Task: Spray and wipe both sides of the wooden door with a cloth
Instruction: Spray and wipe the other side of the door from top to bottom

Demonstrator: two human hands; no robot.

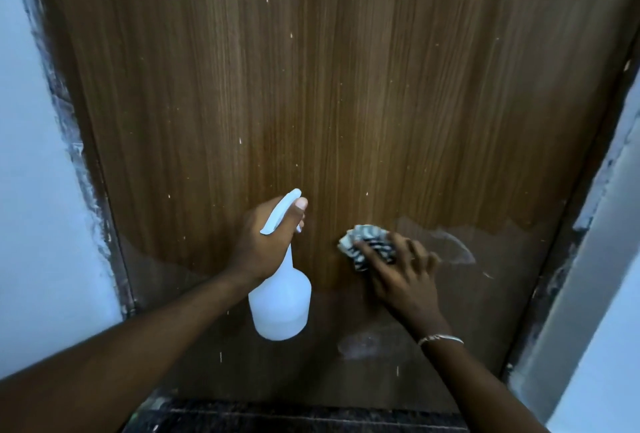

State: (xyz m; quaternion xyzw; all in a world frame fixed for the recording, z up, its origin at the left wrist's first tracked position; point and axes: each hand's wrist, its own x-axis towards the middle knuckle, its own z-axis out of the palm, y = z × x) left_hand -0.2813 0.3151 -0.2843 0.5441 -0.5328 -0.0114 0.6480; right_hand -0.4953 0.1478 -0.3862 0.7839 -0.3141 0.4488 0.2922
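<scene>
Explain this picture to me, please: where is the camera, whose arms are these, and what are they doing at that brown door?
There is no machine here. These are a person's two bare arms, and the single picture comes from a wide-angle camera worn on their head, looking forward and down. That is why the arms reach in from the bottom edge. The brown surface is a wooden door, standing upright and dotted with small pale specks. The left hand grips a white spray bottle by its neck. The right hand, with a thin bracelet at the wrist, presses a crumpled patterned cloth against the door with spread fingers. The lower part of the door looks darker and streaked, probably wet. Pale walls flank the door.
</scene>
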